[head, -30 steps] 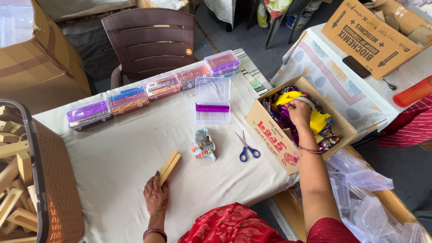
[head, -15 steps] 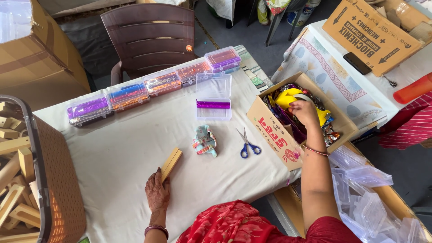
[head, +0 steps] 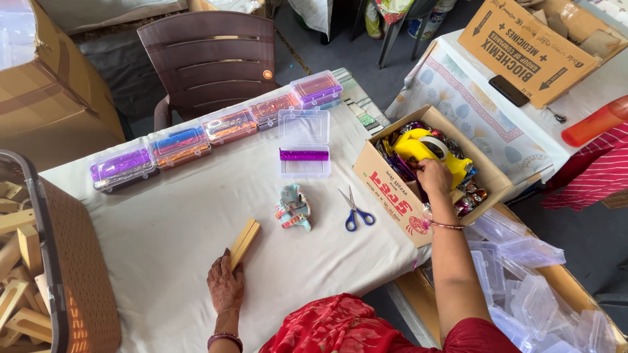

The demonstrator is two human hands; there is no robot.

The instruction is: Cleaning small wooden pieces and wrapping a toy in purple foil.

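Observation:
My left hand (head: pixel 226 285) rests flat on the white tablecloth (head: pixel 163 222), fingertips touching the near end of a small wooden block (head: pixel 244 242). My right hand (head: pixel 434 176) reaches into an open cardboard box (head: pixel 387 181) at the table's right edge, fingers closed among shiny coloured wrappers, beside a yellow item and a tape roll (head: pixel 430 148). What exactly the fingers grip is hidden. An open clear plastic case (head: pixel 304 150) with a purple glitter strip sits mid-table. Blue-handled scissors (head: pixel 354 210) and a small cloth bundle (head: pixel 294 207) lie near it.
A row of several closed clear cases (head: pixel 216 127) with coloured contents lines the far edge. A brown plastic chair (head: pixel 209 59) stands behind. A woven basket of wooden pieces (head: pixel 39 261) is at left. Empty clear cases (head: pixel 530 287) fill a box at lower right.
My right hand has moved deeper among the wrappers in the cardboard box. My left hand stays by the wooden block.

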